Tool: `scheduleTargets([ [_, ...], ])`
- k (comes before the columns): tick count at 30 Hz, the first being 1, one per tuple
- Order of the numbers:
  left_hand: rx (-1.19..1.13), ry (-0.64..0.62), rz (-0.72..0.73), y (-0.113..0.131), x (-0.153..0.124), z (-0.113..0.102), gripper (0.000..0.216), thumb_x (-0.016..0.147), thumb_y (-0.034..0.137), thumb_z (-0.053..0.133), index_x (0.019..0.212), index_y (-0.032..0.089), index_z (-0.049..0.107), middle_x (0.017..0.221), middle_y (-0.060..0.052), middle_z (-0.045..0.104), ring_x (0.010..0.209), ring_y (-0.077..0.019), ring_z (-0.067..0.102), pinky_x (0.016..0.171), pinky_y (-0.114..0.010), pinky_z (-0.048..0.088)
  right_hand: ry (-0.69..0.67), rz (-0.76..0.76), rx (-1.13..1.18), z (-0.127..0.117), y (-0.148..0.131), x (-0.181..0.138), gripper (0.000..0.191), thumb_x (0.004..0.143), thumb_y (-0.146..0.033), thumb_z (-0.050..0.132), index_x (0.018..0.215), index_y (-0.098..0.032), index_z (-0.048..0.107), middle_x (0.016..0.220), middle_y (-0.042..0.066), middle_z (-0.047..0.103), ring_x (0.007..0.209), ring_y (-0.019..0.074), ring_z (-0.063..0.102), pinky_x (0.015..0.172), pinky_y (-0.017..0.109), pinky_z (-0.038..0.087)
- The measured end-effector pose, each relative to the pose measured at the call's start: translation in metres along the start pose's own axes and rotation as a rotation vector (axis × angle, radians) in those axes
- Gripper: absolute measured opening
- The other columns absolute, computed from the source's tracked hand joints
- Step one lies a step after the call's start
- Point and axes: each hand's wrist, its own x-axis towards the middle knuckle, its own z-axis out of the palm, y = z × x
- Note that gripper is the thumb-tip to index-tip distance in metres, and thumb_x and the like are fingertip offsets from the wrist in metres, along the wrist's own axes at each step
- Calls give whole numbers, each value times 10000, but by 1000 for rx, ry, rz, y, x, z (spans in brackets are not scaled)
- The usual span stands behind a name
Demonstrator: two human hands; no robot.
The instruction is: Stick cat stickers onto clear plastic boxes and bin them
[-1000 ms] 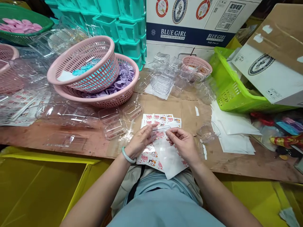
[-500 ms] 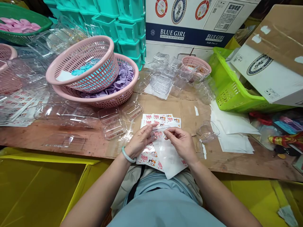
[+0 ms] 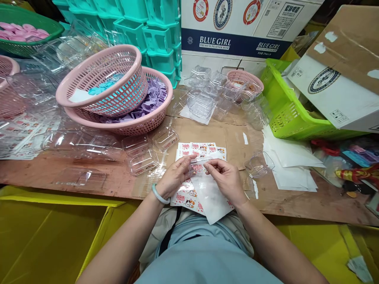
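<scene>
My left hand (image 3: pixel 174 177) and my right hand (image 3: pixel 225 178) meet over a sheet of cartoon stickers (image 3: pixel 201 150) at the table's front edge. Between them they hold a small clear plastic box (image 3: pixel 199 166) with a pink sticker showing on it. The left fingers curl round its left end. At its right end the right thumb and forefinger are pinched. A white backing sheet (image 3: pixel 211 201) lies under my hands and hangs over the edge.
Two stacked pink baskets (image 3: pixel 118 98) with blue and purple parts stand at the left. Clear boxes (image 3: pixel 142 154) lie scattered around. A green crate (image 3: pixel 284 114), white sheets (image 3: pixel 290 165) and cardboard boxes are at the right; teal bins (image 3: pixel 154 35) behind.
My right hand has crept slightly left along the clear box. The left hand has hardly moved.
</scene>
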Motion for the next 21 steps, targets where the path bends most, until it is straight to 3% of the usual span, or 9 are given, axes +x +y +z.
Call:
scheduleTargets([
  [5,4,7,27,-2,-2,4,367,839,470,627,1122,243,682,1289,-76,577,1134,-206,522,935,-335,437,53,-64,-111,4,-2,-2,205,831,-367,640,798,-172,693,645,-7,634,516,92,486,516,218,378],
  [13,-36,55,17,-1,-4,7,343,793,430,688,1070,229,707,1224,-69,618,995,-166,567,878,-305,449,31,-85,-87,5,1,-10,232,862,-394,609,798,-182,681,655,9,646,551,122,538,530,238,419],
  [17,-46,65,27,-5,-3,7,336,776,411,712,1055,224,713,1187,-64,629,960,-159,579,845,-292,463,52,-313,-325,5,0,-18,191,901,-328,561,813,-213,686,737,40,694,637,162,605,630,285,475],
  [21,-43,79,36,-8,-3,6,355,776,406,715,1075,214,703,1133,-66,637,914,-142,584,829,-282,471,-16,-543,-461,1,-10,-28,175,911,-227,527,857,-219,694,757,63,710,706,192,645,681,321,496],
])
